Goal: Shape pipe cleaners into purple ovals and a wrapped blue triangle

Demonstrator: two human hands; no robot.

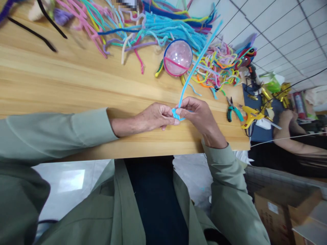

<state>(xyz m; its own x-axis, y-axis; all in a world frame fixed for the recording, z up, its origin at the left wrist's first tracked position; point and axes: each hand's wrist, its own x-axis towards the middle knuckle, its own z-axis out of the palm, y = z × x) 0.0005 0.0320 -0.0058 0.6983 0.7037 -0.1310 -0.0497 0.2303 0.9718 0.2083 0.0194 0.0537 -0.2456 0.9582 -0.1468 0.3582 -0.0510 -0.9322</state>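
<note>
Over the near part of the wooden table, both hands meet at a light blue pipe cleaner (195,66). One end is bent into a small folded bunch between the fingertips; the long free end rises up and to the right. My left hand (157,116) pinches the folded bunch from the left, thumb and fingers closed. My right hand (198,114) is closed on the pipe cleaner from the right, its thumb against the bunch. Fingers partly hide the folded part. Beyond the hands lies a clear round dome (178,58) with a blue and pink rim.
Blue pipe cleaners (173,30) and loose coloured ones (219,64) lie along the table's (63,88) far side. Pliers (233,110) and a yellow glue gun (251,116) rest at right. Another person's arm (293,136) is beyond the right edge, near cardboard boxes (270,214).
</note>
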